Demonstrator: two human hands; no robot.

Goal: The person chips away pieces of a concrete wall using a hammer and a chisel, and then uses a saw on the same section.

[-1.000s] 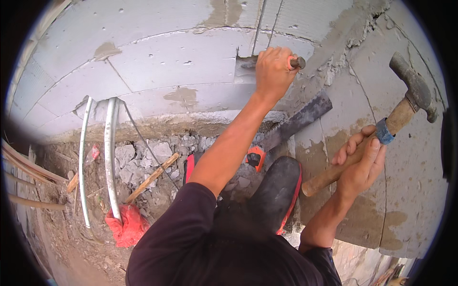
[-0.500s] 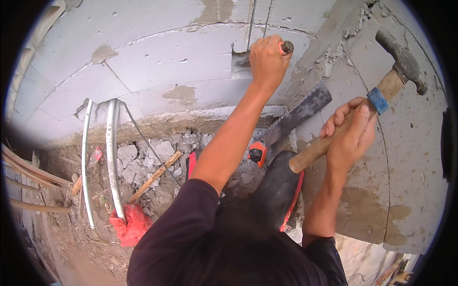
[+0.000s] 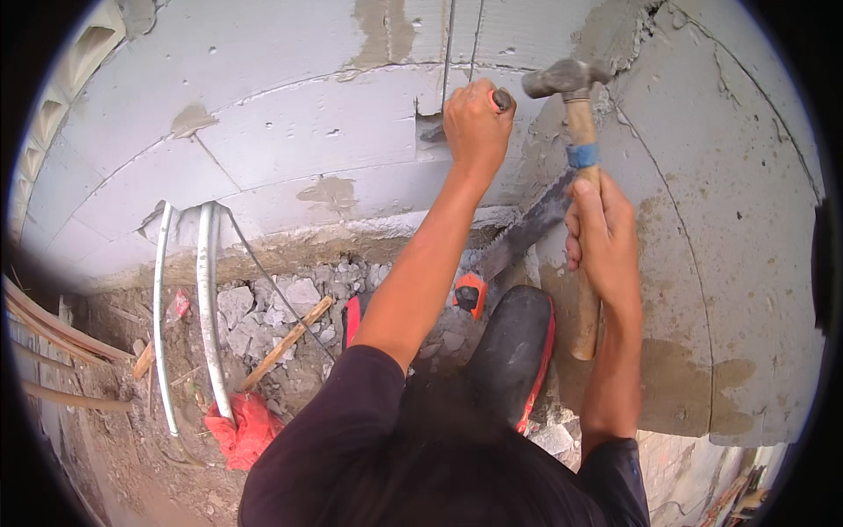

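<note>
Upper ctr: L hand (image 3: 479,130) has fingers closed tight round chisel (image 3: 502,99), butt poking out on its R side, tip in recess (image 3: 431,147) cut in grey block wall (image 3: 290,123); can't tell if tip touches. R hand (image 3: 606,233), right of ctr, grips hammer (image 3: 581,127) by the handle, fingers wrapped, just below blue band (image 3: 582,155); head is up, to R of chisel butt, w/ open gap btwn. Recess's L edge is straight; L hand hides its R edge. Saw (image 3: 536,230) w/ orange handle slants below, far end partly behind R hand. Lower L: red bag (image 3: 244,430) at foot of white pipe (image 3: 206,299); contents hidden.
</note>
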